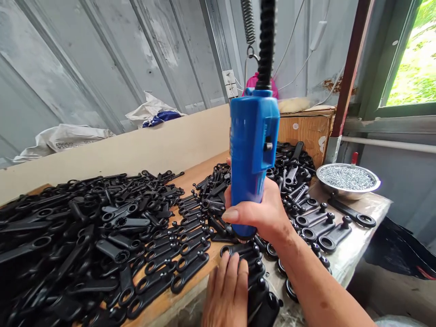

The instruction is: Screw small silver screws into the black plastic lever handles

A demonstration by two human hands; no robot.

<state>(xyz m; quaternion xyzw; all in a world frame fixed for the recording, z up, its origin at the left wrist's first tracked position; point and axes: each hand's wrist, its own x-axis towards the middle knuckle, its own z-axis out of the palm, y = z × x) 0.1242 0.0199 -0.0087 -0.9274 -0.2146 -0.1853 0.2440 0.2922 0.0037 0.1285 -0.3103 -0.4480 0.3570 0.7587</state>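
My right hand (264, 209) wraps round a blue electric screwdriver (250, 150), held upright with its thumb across the front. The tool's lower tip points down at a row of black plastic crank handles (252, 272) with round knobs. My left hand (226, 293) lies with fingers stretched out, its fingertips touching the nearest handle of that row. Left of it, more crank handles (190, 272) lie in two neat columns on the wooden board. The exact contact of the screwdriver's tip is hard to make out.
A big heap of black handles (85, 227) covers the left side, another heap (293, 168) the back. At the right stands a metal bowl (347, 179) of small screws. A coiled black cable (267, 45) and a spring (248, 22) hang above the screwdriver. The table's edge (368, 240) is at right.
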